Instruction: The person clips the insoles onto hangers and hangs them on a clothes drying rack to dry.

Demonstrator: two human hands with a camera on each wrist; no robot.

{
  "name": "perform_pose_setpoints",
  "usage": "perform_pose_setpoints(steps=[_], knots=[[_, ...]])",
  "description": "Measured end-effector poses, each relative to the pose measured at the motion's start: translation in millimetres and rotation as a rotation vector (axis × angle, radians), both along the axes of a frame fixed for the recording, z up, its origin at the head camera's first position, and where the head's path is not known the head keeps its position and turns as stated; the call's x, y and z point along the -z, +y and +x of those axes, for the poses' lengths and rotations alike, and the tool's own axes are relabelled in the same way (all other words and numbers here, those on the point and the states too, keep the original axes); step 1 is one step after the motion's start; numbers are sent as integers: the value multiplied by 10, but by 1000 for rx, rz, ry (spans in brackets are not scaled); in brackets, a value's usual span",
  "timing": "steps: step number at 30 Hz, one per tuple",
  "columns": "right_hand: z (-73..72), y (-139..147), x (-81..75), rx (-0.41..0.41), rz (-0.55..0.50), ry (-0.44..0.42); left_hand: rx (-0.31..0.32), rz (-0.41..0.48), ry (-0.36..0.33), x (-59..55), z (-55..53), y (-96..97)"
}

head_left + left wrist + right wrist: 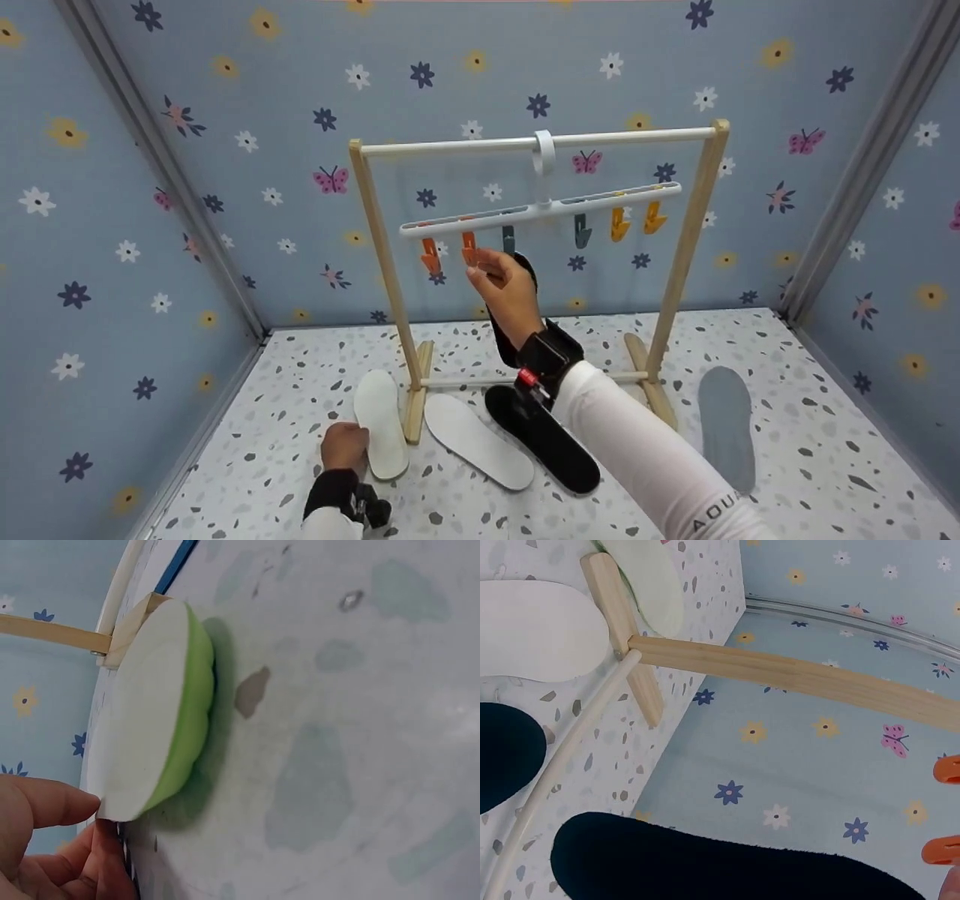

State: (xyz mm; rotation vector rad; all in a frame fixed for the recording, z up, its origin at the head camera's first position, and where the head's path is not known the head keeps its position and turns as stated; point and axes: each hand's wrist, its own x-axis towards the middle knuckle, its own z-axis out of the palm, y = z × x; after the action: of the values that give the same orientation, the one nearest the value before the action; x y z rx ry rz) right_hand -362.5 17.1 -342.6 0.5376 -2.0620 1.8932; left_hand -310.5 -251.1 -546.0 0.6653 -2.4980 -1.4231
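My right hand (514, 296) pinches the second orange clip (469, 246) from the left, which hangs from a white hanger (487, 220). Behind that hand a black insole (501, 337) dangles below a dark green clip (508, 238); it fills the bottom of the right wrist view. Low on the left, my left hand (345, 448) holds the edge of a pale green insole (381, 424). The left wrist view shows its fingers at one end of this insole (146, 712), whose underside is bright green and which is tilted up on its side.
A wooden rack (679, 262) carries the hanger on its top bar. More clips, green (582, 231) and yellow (619, 225), hang towards the right. On the speckled tabletop lie a white insole (478, 441), another black insole (555, 442) and a grey insole (727, 427). Flowered panels enclose three sides.
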Motion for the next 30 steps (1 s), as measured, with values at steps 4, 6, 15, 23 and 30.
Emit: perform_pose_setpoints(steps=[4, 6, 15, 23, 30], knots=[[10, -43, 7, 20, 61, 16, 6, -5, 11, 8, 19, -1], [9, -54, 6, 33, 81, 27, 6, -8, 15, 13, 30, 0], [-21, -83, -45, 18, 131, 4, -21, 15, 9, 17, 27, 13], [-92, -131, -116, 4, 134, -68, -41, 52, 35, 16, 10, 45], [-124, -208, -162, -16, 93, -143, -18, 38, 31, 9, 40, 27]])
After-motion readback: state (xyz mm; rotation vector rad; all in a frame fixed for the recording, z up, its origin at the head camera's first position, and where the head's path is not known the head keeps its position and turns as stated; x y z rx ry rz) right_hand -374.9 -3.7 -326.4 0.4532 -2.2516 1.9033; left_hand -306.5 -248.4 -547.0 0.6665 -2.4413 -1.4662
